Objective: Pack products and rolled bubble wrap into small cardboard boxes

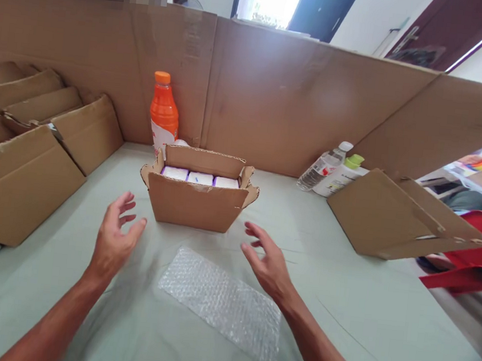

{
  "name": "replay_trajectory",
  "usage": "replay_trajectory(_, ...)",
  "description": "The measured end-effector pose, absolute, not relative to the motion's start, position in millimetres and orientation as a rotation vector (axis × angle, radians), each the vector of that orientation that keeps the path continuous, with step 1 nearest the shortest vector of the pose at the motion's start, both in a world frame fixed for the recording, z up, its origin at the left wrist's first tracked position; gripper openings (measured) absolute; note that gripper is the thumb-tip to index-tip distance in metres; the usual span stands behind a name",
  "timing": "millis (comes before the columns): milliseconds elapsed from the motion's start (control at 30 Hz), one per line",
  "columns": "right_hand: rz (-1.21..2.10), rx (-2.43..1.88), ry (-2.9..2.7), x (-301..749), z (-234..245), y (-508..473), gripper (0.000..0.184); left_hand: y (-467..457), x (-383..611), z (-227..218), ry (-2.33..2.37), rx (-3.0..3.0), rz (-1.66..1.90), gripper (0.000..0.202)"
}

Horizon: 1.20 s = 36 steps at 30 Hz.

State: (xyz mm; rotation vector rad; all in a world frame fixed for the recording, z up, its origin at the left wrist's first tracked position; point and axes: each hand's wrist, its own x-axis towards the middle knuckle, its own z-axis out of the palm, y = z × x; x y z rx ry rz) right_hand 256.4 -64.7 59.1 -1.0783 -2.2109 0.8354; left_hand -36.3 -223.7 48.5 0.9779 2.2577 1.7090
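A small cardboard box [191, 205] stands upright with its top flaps raised. Inside it, three white packs with purple edges [200, 178] sit side by side in a row. My left hand [117, 233] hovers to the box's near left, fingers apart and holding nothing. On the near right side, my right hand [265, 259] is likewise spread, apart from the box. Between my forearms lies a flat sheet of bubble wrap [223, 305], touched by neither hand as far as I can see.
Several cardboard boxes [21, 180] crowd the left side. An orange bottle [164, 109] stands behind the small box. Toward the right are a clear water bottle [322, 169], a white bottle with a green cap [338, 176] and another cardboard box [386, 216]. Cardboard panels [271, 97] wall the back.
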Motion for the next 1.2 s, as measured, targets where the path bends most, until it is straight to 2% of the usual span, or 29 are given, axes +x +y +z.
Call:
replay_trajectory(67, 0.995, -1.030, -2.149, 218.3, 59.6, -51.9, 0.054, -200.3, -40.0, 52.6, 2.143, 0.923, 1.734, 0.074)
replay_trajectory(167, 1.046, -1.025, -2.089, 193.5, 53.1, -42.3, 0.054, -191.4, -29.1, 47.8, 2.090, 0.967, 1.655, 0.067)
replay_trajectory(300, 1.087, -0.965, -2.145, 212.0, 52.2, -45.0, 0.055, -225.8, -7.5, 35.7, 2.098, 1.030, 1.676, 0.072)
replay_trajectory(400, 0.950, -1.044, -2.314, 251.6, 54.8, -54.0, 0.057, -257.5, 2.4, 27.8, 2.220, 0.952, 1.722, 0.077)
replay_trajectory(467, 0.755, -1.168, -2.465, 287.5, 51.1, -66.6, 0.051, -271.0, 8.9, 20.5, 2.344, 0.986, 1.576, 0.063)
replay_trajectory(567, 0.490, -1.246, -2.597, 338.6, 33.0, -96.1, 0.044, -272.5, 22.6, 9.0, 2.433, 1.326, 1.152, 0.045)
replay_trajectory(667, 0.287, -1.224, -2.583, 363.9, 11.6, -130.4, 0.030, -258.2, 41.6, 4.9, 2.423, 1.606, 0.832, 0.041)
replay_trajectory(733, 0.271, -1.157, -2.553, 365.6, 4.2, -149.0, 0.019, -250.4, 55.0, 5.9, 2.363, 1.703, 0.749, 0.044)
replay_trajectory(800, 0.343, -1.113, -2.485, 362.4, 3.7, -160.0, 0.020, -250.0, 65.2, 5.5, 2.282, 1.719, 0.793, 0.050)
replay_trajectory(900, 0.541, -1.213, -2.318, 358.8, 10.5, -162.1, 0.017, -263.2, 68.5, -1.1, 2.177, 1.518, 1.066, 0.053)
replay_trajectory(1033, 0.955, -1.311, -2.143, 352.1, 30.1, -146.7, 0.029, -287.8, 56.8, 1.3, 2.024, 1.131, 1.420, 0.041)
replay_trajectory(1100, 1.111, -1.211, -2.060, 341.8, 50.5, -133.5, 0.035, -294.7, 49.6, 22.4, 2.010, 1.100, 1.512, 0.030)
replay_trajectory(1200, 1.035, -0.954, -1.989, 313.7, 98.9, -106.4, 0.025, -289.1, 35.1, 78.5, 2.117, 1.383, 1.701, 0.019)
